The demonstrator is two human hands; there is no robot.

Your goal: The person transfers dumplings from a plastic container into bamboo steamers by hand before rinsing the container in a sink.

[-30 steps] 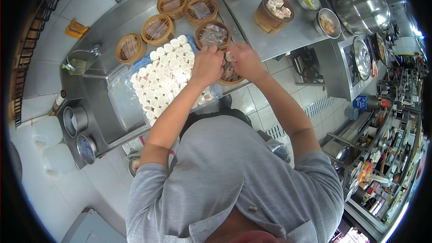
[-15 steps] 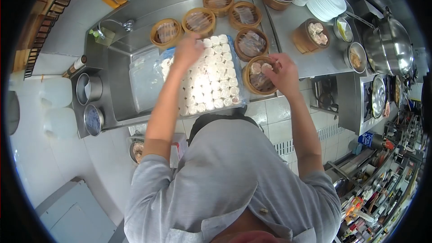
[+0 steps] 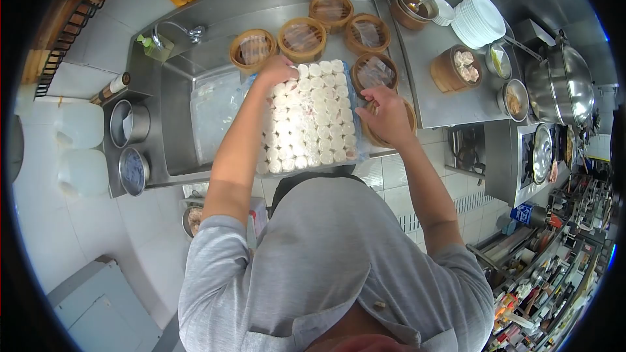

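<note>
Rows of pale, round-topped dumplings (image 3: 317, 112) fill a plastic-lined tray in front of me. At its far left corner, my left hand (image 3: 277, 70) is closed with its fingertips on a dumpling at the edge; part of the grip is hidden. My right hand (image 3: 389, 116) hovers over the near bamboo steamer (image 3: 409, 114), thumb and fingers apart with nothing seen between them. That hand covers most of the steamer's inside. Just beyond it sits another bamboo steamer (image 3: 375, 72) with a clear liner.
More lined bamboo steamers (image 3: 302, 36) stand behind the tray. A sink with a tap (image 3: 195, 34) lies left. On the right counter are a steamer of dumplings (image 3: 450, 73), stacked white plates (image 3: 479, 19), small bowls (image 3: 514, 99) and a large metal pot (image 3: 566, 81).
My right hand has left the dumplings inside the near steamer and shifted left towards the tray, its fingers spreading. My left hand has settled onto the tray's far left corner. The whole view has shifted slightly.
</note>
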